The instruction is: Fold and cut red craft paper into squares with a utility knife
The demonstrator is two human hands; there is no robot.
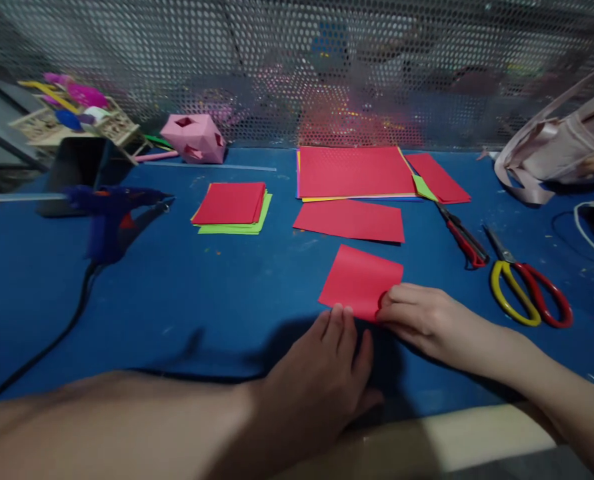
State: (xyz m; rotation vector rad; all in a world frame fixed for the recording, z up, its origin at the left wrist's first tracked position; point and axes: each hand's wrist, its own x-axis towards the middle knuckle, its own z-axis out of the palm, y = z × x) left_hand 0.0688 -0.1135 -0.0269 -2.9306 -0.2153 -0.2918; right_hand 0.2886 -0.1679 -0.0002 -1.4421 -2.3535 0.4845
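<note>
A red paper piece (359,275) lies on the blue tabletop in front of me, slightly curved along its near and right sides. My right hand (421,317) pinches its near right corner, with the fingertips partly hidden. My left hand (329,363) reaches in from the near side, its fingers stretched out and their tips at the paper's near edge. Just beyond lies a red paper strip (354,221). Farther back is a stack of larger sheets (357,172) with red on top, and another red strip (439,179) beside it.
To the left is a stack of red and green paper squares (231,203), with a blue glue gun (109,220) and its cord beyond. A pink folded-paper shape (195,138) stands behind. At right lie a red-handled cutter (464,240), scissors (527,283) and a pale bag (567,147).
</note>
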